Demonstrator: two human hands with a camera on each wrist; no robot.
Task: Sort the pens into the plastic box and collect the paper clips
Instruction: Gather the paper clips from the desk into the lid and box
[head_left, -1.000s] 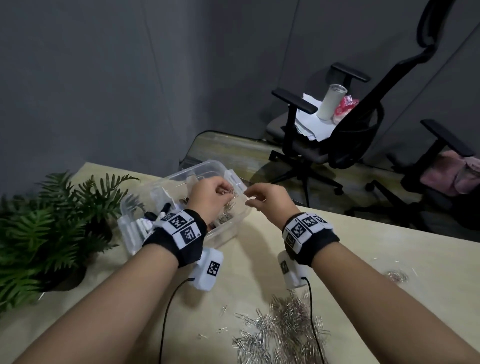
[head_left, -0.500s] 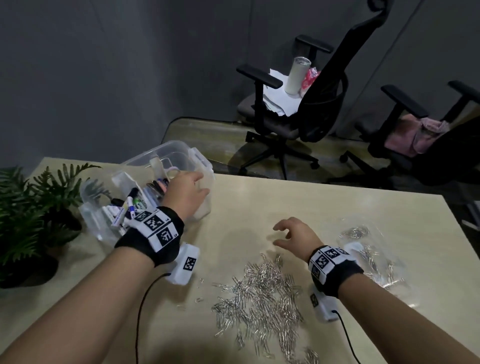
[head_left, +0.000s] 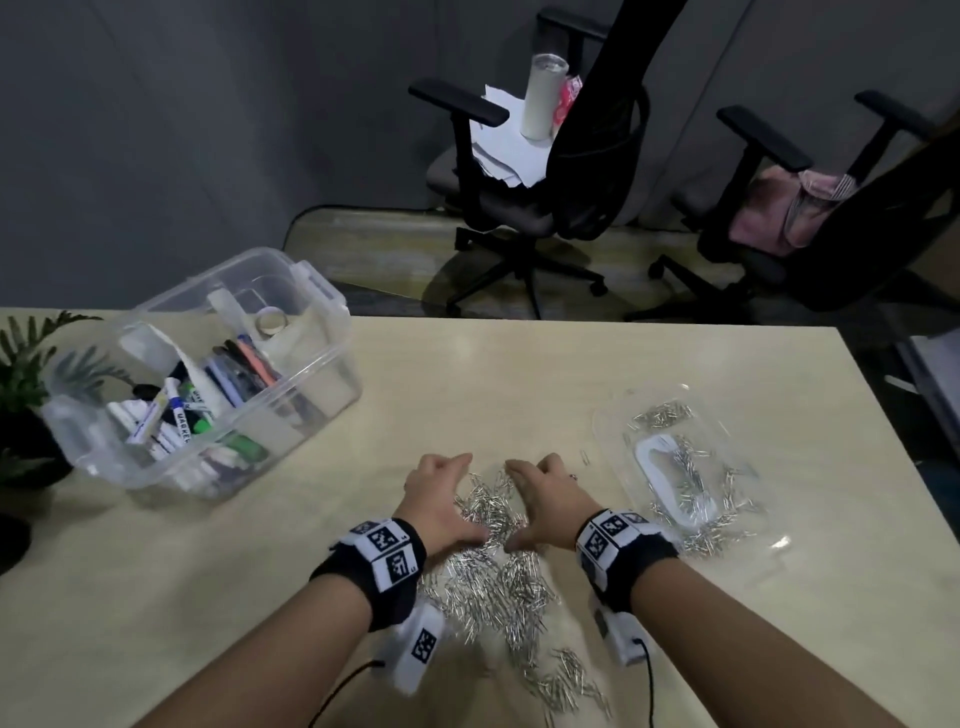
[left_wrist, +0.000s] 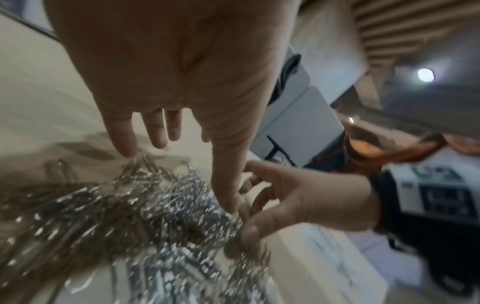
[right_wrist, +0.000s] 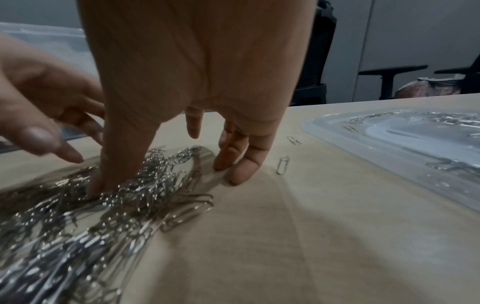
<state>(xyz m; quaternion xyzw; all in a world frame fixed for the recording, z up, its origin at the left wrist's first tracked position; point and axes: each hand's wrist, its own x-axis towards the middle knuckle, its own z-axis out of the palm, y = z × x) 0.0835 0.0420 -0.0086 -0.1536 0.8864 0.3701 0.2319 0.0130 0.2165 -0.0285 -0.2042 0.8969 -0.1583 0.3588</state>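
Observation:
A heap of silver paper clips (head_left: 493, 566) lies on the beige table (head_left: 467, 374) in front of me. My left hand (head_left: 441, 493) rests at the heap's left side and my right hand (head_left: 543, 493) at its right, fingers straight and thumbs in the clips. The left wrist view shows my left hand (left_wrist: 192, 170) with fingertips down at the clips (left_wrist: 116, 216). In the right wrist view, my right hand (right_wrist: 166, 179) has its thumb in the pile (right_wrist: 103, 205). The clear plastic box (head_left: 322, 395) with pens and markers (head_left: 176, 410) stands at the left.
A clear lid (head_left: 727, 519) with scattered paper clips on it lies on the table to the right of my hands. A potted fern (head_left: 26, 374) stands beside the box at the far left. Two office chairs (head_left: 561, 197) stand beyond the table's far edge.
Both hands have left the plastic box and come down onto the paper clip heap. The left hand moved right from the box and the right hand moved in toward the heap.

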